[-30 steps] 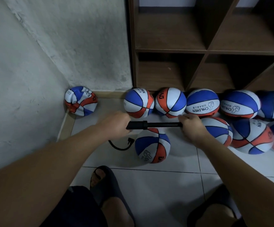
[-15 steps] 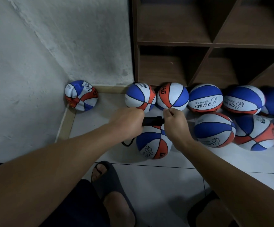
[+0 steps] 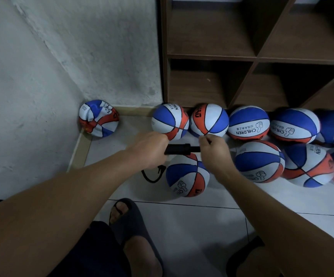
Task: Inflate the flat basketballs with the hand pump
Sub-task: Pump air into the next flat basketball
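We grip the hand pump (image 3: 182, 149) at both ends, left hand (image 3: 149, 149) and right hand (image 3: 215, 152) with fingers curled round it, above the ball on the floor (image 3: 187, 177); its hose (image 3: 152, 175) loops beside it. Most basketballs (image 3: 249, 123) look round; the crumpled ball in the corner (image 3: 99, 118) remains flat.

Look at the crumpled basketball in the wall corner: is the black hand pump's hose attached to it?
No: the crumpled basketball lies alone, apart from the black hand pump.
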The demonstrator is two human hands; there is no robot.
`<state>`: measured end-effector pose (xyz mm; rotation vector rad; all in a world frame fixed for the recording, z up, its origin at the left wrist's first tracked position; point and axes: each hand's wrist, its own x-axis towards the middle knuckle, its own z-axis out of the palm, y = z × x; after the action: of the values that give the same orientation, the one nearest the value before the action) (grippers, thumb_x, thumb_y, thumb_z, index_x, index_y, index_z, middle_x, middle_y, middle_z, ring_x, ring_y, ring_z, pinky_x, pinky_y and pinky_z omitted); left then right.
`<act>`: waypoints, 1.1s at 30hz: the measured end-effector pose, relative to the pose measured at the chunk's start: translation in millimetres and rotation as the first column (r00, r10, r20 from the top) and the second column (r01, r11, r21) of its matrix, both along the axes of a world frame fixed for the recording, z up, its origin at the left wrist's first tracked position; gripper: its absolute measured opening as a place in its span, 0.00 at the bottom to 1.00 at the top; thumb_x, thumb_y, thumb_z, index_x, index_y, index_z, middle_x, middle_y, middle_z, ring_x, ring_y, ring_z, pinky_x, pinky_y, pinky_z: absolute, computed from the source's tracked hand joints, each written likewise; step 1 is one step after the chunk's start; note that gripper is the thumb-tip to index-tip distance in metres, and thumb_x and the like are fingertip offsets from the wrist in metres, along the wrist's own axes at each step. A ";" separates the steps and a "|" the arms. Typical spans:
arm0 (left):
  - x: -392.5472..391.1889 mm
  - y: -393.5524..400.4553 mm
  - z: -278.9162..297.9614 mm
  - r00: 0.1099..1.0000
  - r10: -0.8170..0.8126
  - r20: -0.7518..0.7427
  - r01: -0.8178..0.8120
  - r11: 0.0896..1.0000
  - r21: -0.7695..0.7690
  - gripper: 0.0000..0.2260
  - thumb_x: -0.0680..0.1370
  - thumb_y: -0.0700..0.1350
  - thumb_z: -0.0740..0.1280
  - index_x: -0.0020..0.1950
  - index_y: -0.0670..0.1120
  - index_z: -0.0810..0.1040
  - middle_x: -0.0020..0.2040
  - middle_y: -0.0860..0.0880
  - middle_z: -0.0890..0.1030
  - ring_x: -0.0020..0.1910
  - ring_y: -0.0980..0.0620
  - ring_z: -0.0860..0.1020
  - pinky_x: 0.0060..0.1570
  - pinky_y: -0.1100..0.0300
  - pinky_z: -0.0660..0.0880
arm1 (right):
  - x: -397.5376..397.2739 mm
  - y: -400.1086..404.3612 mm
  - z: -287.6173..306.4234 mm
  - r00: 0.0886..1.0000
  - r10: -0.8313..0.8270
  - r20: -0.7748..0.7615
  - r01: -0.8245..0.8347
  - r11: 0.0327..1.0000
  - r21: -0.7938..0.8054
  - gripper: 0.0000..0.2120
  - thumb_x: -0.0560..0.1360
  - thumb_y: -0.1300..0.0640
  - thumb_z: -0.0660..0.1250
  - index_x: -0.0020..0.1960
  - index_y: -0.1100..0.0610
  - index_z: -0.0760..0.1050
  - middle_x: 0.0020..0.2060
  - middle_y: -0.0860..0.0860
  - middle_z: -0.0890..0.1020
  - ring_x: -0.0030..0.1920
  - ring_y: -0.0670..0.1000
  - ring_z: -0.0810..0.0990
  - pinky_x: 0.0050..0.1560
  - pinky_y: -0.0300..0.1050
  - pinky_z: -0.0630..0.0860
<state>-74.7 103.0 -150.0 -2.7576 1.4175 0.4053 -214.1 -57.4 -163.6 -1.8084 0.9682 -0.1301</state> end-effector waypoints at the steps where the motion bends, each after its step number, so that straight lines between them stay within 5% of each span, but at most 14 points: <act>1: 5.5 3.5 1.0 1.000 0.024 0.005 -0.024 1.000 0.001 0.12 0.79 0.49 0.71 0.37 0.51 0.75 0.33 0.52 0.77 0.30 0.53 0.75 0.28 0.59 0.63 | -2.5 -13.1 0.2 0.999 -0.049 -0.014 0.049 0.999 0.016 0.17 0.86 0.53 0.61 0.47 0.65 0.74 0.33 0.53 0.72 0.33 0.50 0.69 0.35 0.48 0.67; 8: 14.3 13.7 0.0 0.990 0.077 -0.121 -0.072 0.996 0.044 0.15 0.81 0.52 0.71 0.37 0.49 0.75 0.33 0.51 0.77 0.30 0.53 0.75 0.28 0.59 0.63 | -12.2 -48.2 -1.0 0.989 -0.141 -0.042 0.144 0.985 0.095 0.13 0.85 0.52 0.61 0.45 0.58 0.71 0.32 0.54 0.68 0.33 0.54 0.66 0.35 0.49 0.65; 12: 2.1 -0.1 10.3 0.998 0.022 -0.056 -0.021 0.999 0.024 0.16 0.83 0.47 0.69 0.37 0.49 0.70 0.33 0.53 0.72 0.29 0.57 0.69 0.27 0.61 0.58 | -4.7 -9.8 -8.2 0.973 -0.228 0.041 0.224 0.970 0.092 0.14 0.85 0.54 0.61 0.45 0.61 0.74 0.31 0.51 0.70 0.32 0.50 0.67 0.34 0.48 0.66; 19: -8.9 -3.6 7.7 0.996 -0.030 0.082 0.024 0.997 0.070 0.09 0.80 0.49 0.72 0.42 0.50 0.76 0.34 0.53 0.74 0.29 0.54 0.71 0.28 0.59 0.62 | 0.0 16.7 -15.9 0.982 -0.165 0.090 0.157 0.983 0.092 0.17 0.85 0.53 0.58 0.40 0.60 0.69 0.30 0.53 0.70 0.32 0.49 0.68 0.34 0.49 0.67; 25: -12.9 -7.2 4.4 0.997 -0.043 0.062 0.037 0.995 0.096 0.09 0.80 0.48 0.72 0.42 0.48 0.78 0.34 0.51 0.77 0.31 0.52 0.75 0.30 0.60 0.66 | 4.2 26.8 -17.8 0.988 -0.120 0.099 0.111 0.989 0.094 0.16 0.85 0.55 0.60 0.39 0.57 0.66 0.29 0.50 0.66 0.29 0.47 0.63 0.32 0.47 0.62; 33: 3.9 -5.1 13.2 0.999 -0.046 -0.018 0.047 0.999 0.024 0.14 0.83 0.53 0.69 0.41 0.48 0.78 0.33 0.53 0.75 0.29 0.57 0.71 0.28 0.60 0.59 | 8.3 5.6 -2.1 0.999 -0.009 0.039 0.005 0.993 0.114 0.16 0.86 0.52 0.60 0.41 0.56 0.71 0.31 0.50 0.70 0.30 0.47 0.67 0.33 0.47 0.66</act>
<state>-70.9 97.9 -136.8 -2.7032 1.4671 0.4437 -205.8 -51.9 -165.7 -1.6923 0.9359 -0.1125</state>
